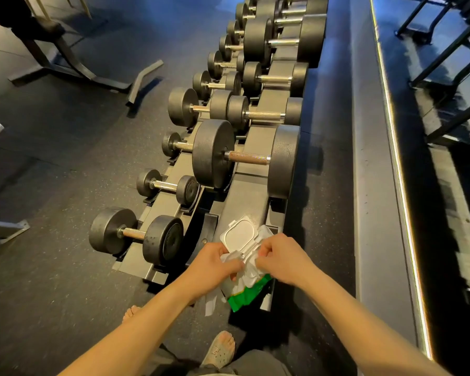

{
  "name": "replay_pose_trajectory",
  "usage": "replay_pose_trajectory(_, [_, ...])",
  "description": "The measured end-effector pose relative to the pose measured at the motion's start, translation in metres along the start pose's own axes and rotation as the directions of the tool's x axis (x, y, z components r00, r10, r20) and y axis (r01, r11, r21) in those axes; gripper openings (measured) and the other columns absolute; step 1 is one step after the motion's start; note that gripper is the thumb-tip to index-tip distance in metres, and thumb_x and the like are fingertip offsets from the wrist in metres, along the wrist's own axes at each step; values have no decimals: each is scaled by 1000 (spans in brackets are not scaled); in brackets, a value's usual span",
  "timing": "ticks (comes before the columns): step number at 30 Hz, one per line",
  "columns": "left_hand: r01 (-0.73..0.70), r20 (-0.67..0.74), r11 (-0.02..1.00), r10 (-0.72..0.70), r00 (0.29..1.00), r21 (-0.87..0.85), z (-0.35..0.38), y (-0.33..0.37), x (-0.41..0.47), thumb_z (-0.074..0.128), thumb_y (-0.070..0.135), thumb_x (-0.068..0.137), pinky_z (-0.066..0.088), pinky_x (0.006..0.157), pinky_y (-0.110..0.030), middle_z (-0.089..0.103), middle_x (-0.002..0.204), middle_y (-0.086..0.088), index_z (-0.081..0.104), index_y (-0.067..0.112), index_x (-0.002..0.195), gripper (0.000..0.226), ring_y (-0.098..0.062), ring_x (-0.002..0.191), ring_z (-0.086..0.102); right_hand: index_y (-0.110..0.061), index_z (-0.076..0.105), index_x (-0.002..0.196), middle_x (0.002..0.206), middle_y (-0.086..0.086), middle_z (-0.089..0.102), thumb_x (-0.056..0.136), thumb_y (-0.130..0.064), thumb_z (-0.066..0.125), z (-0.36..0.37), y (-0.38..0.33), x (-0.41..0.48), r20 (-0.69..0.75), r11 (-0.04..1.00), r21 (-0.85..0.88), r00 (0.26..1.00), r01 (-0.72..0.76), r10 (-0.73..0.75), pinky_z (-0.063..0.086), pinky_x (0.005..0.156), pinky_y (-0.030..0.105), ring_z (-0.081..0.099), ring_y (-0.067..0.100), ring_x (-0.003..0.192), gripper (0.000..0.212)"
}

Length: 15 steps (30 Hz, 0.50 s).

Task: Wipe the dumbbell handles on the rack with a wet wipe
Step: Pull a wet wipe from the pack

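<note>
Both our hands meet just over the near end of the rack (255, 204). Our left hand (217, 263) has its fingers curled and pinches the wet wipe (253, 270). Our right hand (282, 260) grips the same white sheet from the other side, with thumb and fingers closed on it. The sheet is bunched between the two hands, and a loose white strip (210, 301) hangs below our left wrist.

Right under the hands lies the wipe pack (244, 297), green and white, with its white flip lid (240, 232) standing open just beyond our fingers. We cannot tell whether the pack rests on the rack or is partly held up by our left hand.

Neither hand touches any dumbbell. Just to the left of our left hand, on the lower tier, sits the nearest dumbbell (136, 234), its handle (133, 233) bare. Straight ahead of both hands, on the upper tier, rests a large dumbbell (244, 158) with a metal handle (246, 158). Beyond it, more dumbbells run away from us in two rows along the rack.

Below our forearms we see a sandalled foot (220, 348) on the dark speckled floor (52, 267). Far off to the left of our left hand stands the base of a bench (73, 69).
</note>
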State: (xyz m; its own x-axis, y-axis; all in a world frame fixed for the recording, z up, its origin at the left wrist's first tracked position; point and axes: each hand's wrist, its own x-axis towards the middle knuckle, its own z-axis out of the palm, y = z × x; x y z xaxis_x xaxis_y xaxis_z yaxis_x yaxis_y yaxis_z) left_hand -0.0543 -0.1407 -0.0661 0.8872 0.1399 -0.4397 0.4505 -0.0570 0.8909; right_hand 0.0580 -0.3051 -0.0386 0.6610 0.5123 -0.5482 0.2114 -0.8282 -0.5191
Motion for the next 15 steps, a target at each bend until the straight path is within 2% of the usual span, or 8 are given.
replay_pose_trajectory(2, [-27, 41, 1000, 28, 999, -6, 3, -1, -2, 70, 18, 80, 36, 62, -34, 57, 63, -10, 61, -12, 78, 32, -18, 61, 46, -16, 62, 69, 67, -2, 58, 83, -25, 61, 5, -2, 0, -41, 995, -101, 999, -20, 16, 56, 72, 43, 58, 16, 67, 17])
replay_pose_trajectory(6, [-71, 41, 997, 71, 997, -14, 7, 0, -2, 66, -1, 87, 43, 61, -27, 59, 65, -4, 63, -9, 88, 8, -14, 61, 51, -19, 57, 78, 75, -3, 57, 95, -37, 54, 17, -12, -7, -200, 958, -273, 979, -84, 28, 45, 61, 32, 59, 19, 71, 25])
replay_pose_trajectory(9, [-78, 39, 996, 80, 996, -38, 6, 2, -2, 66, 3, 85, 44, 61, -27, 57, 68, -6, 61, -7, 89, 12, -13, 64, 51, -22, 55, 80, 75, -5, 55, 101, -35, 45, 25, -19, -8, -285, 921, -379, 958, -93, -21, 45, 63, 30, 60, 17, 74, 27])
replay_pose_trajectory(10, [-78, 43, 996, 80, 996, -47, 5, 2, -2, 67, 5, 85, 43, 61, -28, 56, 69, -7, 61, -7, 88, 14, -14, 65, 50, -21, 53, 75, 72, -4, 53, 100, -34, 47, 24, -18, -6, -266, 949, -299, 964, -103, 21, 46, 62, 32, 58, 17, 71, 29])
replay_pose_trajectory(12, [-64, 34, 996, 66, 997, -67, 3, 0, 0, 68, 6, 86, 38, 61, -33, 51, 68, -11, 57, -10, 81, 20, -19, 65, 45, -18, 53, 67, 67, 0, 53, 95, -25, 57, 15, -11, -1, -133, 992, 57, 984, -110, 116, 51, 62, 39, 56, 17, 63, 29])
replay_pose_trajectory(13, [-54, 22, 996, 56, 998, -76, 3, -1, 0, 69, 6, 87, 35, 60, -32, 49, 67, -13, 55, -10, 76, 24, -20, 64, 42, -14, 58, 70, 68, 3, 57, 94, -20, 61, 9, -7, -2, -47, 957, 263, 989, -120, 137, 54, 60, 39, 58, 15, 59, 26])
replay_pose_trajectory(14, [-51, 9, 995, 52, 999, -86, 2, -3, 0, 69, 5, 89, 33, 60, -31, 48, 66, -12, 55, -9, 73, 26, -20, 64, 40, -10, 65, 79, 72, 7, 62, 95, -17, 64, 3, -4, -4, 43, 907, 398, 991, -136, 129, 55, 56, 33, 60, 12, 57, 17])
replay_pose_trajectory(15, [-52, 6, 994, 53, 999, -100, 2, -4, 0, 69, 4, 89, 34, 60, -30, 49, 67, -12, 55, -11, 75, 25, -20, 64, 40, -7, 70, 90, 76, 9, 66, 95, -16, 66, -2, -2, -6, 98, 882, 450, 990, -139, 105, 55, 53, 26, 61, 10, 56, 11])
